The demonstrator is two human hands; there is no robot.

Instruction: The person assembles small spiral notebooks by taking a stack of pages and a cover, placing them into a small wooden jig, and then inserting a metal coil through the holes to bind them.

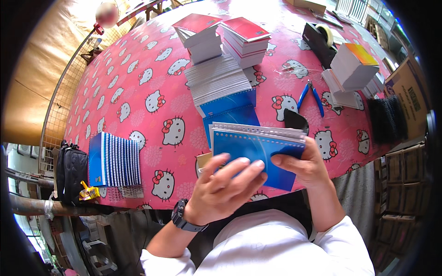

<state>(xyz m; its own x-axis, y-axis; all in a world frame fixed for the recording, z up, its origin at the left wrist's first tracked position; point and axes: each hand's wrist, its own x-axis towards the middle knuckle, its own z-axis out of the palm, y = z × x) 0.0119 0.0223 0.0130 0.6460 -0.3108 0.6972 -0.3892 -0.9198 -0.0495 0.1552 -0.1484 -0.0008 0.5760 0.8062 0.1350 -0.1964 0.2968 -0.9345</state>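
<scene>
My right hand grips a blue-covered notebook block at its right edge, thumb on the front cover. A row of punched holes runs along the block's top edge, and no coil shows in them. My left hand, with a dark watch at the wrist, has its fingers spread over the block's lower left part; its thumb cannot be made out. Just beyond the block lies a fanned row of punched page blocks, with blue covers at its near end.
Red-covered stacks stand at the far middle. Blue-handled pliers lie right, near a yellow-topped stack, a tape dispenser and black coils. Coil-bound blue notebooks overlap at left beside a black bag.
</scene>
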